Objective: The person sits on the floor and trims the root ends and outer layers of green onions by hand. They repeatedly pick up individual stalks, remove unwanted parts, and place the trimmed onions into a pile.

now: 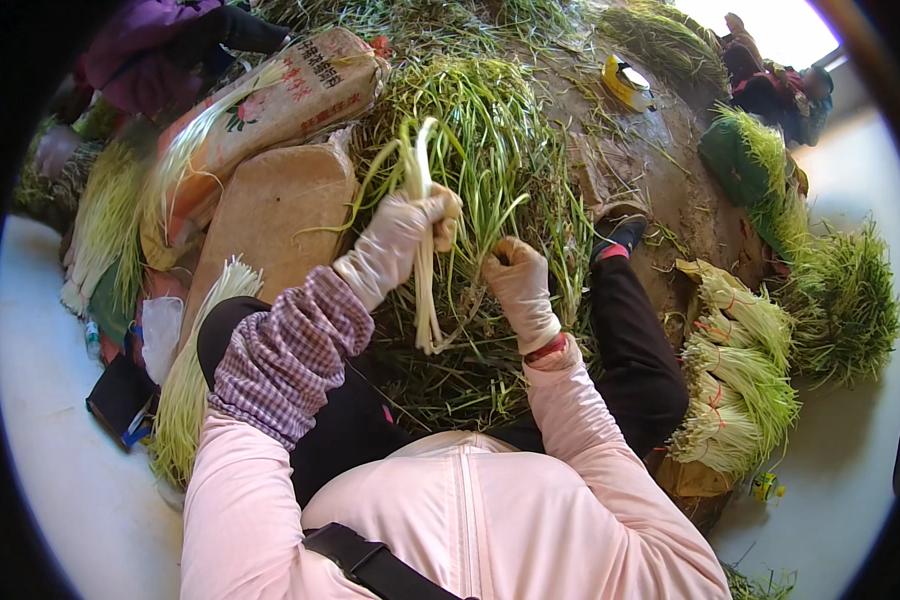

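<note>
My left hand (pixel 409 232), in a pale thin glove, is closed around several long whitish stalks (pixel 424 289) with green leaf tips, held upright above a pile. In a similar glove, my right hand (pixel 520 281) is a little lower to the right, fingers curled, close to thin green leaves and root-like strands; whether it pinches any of them is unclear. Both hands are over a large heap of green leafy stalks (pixel 472 120) between my legs. To the left, pale stripped stalks (pixel 187 390) lie beside my knee.
A brown padded board (pixel 274 217) and a printed sack (pixel 300 90) lie at left. Tied bundles of pale stalks (pixel 731 360) are stacked at right, near a green heap (pixel 840 307). A yellow container (pixel 628 84) lies farther off. Other people sit at upper left and upper right.
</note>
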A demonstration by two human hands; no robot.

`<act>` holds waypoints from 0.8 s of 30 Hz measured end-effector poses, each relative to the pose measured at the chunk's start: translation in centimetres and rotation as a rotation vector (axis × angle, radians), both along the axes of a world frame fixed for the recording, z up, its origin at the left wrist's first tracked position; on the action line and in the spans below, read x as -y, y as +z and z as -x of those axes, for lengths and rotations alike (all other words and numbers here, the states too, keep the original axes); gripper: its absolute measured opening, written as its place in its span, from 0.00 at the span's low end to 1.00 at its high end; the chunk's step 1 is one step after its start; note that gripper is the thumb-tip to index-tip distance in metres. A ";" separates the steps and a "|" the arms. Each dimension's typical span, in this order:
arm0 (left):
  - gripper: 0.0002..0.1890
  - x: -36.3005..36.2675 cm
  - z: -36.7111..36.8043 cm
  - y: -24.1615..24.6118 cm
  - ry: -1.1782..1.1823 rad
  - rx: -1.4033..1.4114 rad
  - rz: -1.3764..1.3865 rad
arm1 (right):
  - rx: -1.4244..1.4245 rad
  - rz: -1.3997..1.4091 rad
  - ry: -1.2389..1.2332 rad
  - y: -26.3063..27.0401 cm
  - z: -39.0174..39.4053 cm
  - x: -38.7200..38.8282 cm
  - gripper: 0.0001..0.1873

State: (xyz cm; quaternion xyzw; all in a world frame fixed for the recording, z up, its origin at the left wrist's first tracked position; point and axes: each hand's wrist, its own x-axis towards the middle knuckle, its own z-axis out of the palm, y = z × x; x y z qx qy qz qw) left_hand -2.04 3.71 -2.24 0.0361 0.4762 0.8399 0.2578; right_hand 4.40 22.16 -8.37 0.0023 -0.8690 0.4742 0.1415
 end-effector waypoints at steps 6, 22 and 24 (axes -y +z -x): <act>0.08 1.2 0.8 0.3 0.098 0.070 0.151 | 0.055 0.051 -0.013 0.2 -1.0 -1.1 0.04; 0.03 3.0 2.4 0.9 0.237 0.058 0.039 | 0.565 -0.579 0.127 -3.6 -3.0 -1.9 0.12; 0.04 4.5 3.1 1.7 0.274 0.035 -0.016 | 0.638 -0.673 0.183 -5.7 -4.5 -3.1 0.14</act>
